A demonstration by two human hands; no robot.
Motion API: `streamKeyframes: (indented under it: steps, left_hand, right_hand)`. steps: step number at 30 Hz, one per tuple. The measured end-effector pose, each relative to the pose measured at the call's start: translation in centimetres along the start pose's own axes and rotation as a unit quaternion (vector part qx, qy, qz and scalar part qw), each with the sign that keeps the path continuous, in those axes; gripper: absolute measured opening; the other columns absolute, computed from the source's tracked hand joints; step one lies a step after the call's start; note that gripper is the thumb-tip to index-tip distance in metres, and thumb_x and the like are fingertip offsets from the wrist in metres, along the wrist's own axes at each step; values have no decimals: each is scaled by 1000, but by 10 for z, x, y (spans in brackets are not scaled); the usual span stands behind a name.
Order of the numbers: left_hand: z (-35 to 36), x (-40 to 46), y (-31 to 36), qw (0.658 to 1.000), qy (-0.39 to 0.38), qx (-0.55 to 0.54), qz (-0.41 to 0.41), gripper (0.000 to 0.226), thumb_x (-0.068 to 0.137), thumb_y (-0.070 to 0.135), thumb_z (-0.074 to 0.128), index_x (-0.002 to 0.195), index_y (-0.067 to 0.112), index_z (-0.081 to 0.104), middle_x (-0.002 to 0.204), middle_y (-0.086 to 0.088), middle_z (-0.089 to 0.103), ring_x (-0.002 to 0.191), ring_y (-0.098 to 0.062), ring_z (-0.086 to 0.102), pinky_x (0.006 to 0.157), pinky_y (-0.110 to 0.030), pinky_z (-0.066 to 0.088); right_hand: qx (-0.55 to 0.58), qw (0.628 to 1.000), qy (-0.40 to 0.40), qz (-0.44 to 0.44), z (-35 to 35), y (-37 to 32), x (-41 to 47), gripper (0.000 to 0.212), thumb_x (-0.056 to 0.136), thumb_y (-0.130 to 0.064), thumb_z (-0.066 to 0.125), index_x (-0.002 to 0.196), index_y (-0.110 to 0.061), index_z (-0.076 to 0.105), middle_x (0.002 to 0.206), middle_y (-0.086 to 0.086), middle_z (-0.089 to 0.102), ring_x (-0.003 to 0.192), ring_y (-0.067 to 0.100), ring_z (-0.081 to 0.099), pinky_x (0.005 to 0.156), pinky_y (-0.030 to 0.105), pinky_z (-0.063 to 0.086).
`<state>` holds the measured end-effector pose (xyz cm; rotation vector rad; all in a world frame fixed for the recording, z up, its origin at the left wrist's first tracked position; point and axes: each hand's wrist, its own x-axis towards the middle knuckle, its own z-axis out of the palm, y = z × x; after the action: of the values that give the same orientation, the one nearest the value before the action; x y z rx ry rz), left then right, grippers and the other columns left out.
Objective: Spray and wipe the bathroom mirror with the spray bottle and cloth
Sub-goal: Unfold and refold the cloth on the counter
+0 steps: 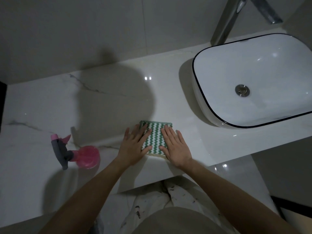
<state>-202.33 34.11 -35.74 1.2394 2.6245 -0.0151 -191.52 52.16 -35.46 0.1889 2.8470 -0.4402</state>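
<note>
On the marble counter (104,102), left hand (133,146) and right hand (175,147) press the cloth (155,135) flat (fingers straight, spread).

1. Both forearms bare to the frame's lower edge; no sleeves in view.
2. Left hand (133,146) and right hand (175,147): bare, no gloves.
3. No rings, watch or bands made out, though the light is dim.
4. Lower body: pale, off-white garment (179,196) with small dark flecks, possibly a print.
5. Plain, duller beige-grey cloth (177,220) nearest the camera, likely a shirt front.
</note>
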Motion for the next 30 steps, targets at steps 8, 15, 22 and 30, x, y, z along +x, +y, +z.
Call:
streamKeyframes:
  steps: [8, 15, 22, 30]
  left_hand:
    - [-3, 3, 2, 999, -33, 8, -6, 65, 83, 57, 32, 138, 22, 38, 140, -7, 48, 123, -33, 51, 104, -55, 26]
    - [-39, -8, 17, 956, 110, -249, -112, 51, 89, 37, 35, 132, 15, 50, 133, -8, 55, 126, -25, 46, 108, -34, 27]
    - [-35, -70, 11, 879, 175, -379, -229, 38, 95, 24, 50, 133, 24, 48, 125, 7, 59, 111, -9, 55, 87, -15, 39]
    - [-32, -114, 6, 835, 234, -399, -300, 40, 94, 21, 53, 133, 18, 47, 123, 2, 60, 109, -5, 52, 93, -23, 42]
  right_hand:
    - [-27, 998, -45, -23, -9, -1, 8, 96, 68, -67, -36, 146, -15, -16, 154, 2, -19, 144, 17, -17, 111, 37, -18]
    - [59, 997, 4, -50, -39, -33, 27, 56, 101, -35, 36, 150, -15, 18, 159, 3, 13, 145, 17, 12, 117, 41, 2]
    - [85, 993, 5, -76, -44, -55, 30, 59, 98, -32, 45, 150, -16, 22, 157, 1, 18, 145, 15, 14, 117, 40, 4]
    - [21, 991, -36, -126, -42, -92, 31, 59, 101, -38, 36, 151, -21, 11, 159, 0, 7, 146, 14, 5, 116, 37, -3]
